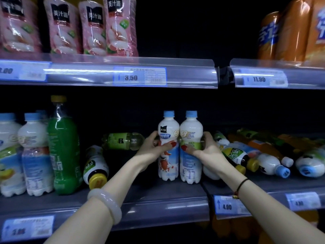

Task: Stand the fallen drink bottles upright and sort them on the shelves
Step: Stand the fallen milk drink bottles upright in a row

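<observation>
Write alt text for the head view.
The left hand and right hand grip two upright white bottles side by side on a shelf. Fallen bottles lie left of them and piled at right; a green bottle stands at far left.

Two upright bottles (180, 148) side by side on shelf (158, 196)

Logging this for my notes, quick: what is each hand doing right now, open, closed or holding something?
Left hand: grips the left upright white bottle.
Right hand: grips the right upright white bottle.
</observation>
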Tool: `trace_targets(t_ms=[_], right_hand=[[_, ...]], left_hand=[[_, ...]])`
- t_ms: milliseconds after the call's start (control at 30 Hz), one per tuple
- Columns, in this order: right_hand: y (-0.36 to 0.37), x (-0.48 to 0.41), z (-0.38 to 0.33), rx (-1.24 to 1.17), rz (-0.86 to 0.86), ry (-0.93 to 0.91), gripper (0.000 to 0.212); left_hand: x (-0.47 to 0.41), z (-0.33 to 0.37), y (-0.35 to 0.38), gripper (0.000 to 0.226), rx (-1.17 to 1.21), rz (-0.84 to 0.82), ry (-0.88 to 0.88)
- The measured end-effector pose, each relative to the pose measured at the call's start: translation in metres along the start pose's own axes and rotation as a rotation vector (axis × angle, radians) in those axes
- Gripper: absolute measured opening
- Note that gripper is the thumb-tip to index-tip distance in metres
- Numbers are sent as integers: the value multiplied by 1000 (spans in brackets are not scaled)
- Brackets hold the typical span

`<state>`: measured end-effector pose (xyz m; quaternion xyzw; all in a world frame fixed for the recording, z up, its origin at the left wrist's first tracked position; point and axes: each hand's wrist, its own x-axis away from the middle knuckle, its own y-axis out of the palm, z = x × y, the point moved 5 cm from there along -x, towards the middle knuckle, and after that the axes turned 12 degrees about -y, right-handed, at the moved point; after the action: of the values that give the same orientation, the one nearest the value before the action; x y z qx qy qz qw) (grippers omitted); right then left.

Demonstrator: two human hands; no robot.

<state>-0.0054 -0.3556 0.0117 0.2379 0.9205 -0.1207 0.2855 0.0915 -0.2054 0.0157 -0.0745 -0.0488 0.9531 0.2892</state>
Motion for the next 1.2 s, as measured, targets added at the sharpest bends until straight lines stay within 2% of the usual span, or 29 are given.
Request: trace_targets(t_ms=[167,267,400,533,700,967,1200], right_hand=[[5,1,1,-101,-17,40,47],[9,2,4,-140,15,55,58],[12,4,0,-123,36,20,52],[21,8,-6,-130,8,13,35],[44,21,-33,-167,13,-21,43],[113,61,-101,-83,47,-163,34],[220,110,-148,-104,73,-187,28]], left_hand=[[11,-3,4,47,15,-7,4],[16,-3,8,56,-27,1,38],[28,0,2,56,17,42,91],[42,2,-11,57,38,62,127],[67,12,-34,59,40,73,197],[132,32,-107,54,6,6,308],[197,22,-211,56,28,-24,262]])
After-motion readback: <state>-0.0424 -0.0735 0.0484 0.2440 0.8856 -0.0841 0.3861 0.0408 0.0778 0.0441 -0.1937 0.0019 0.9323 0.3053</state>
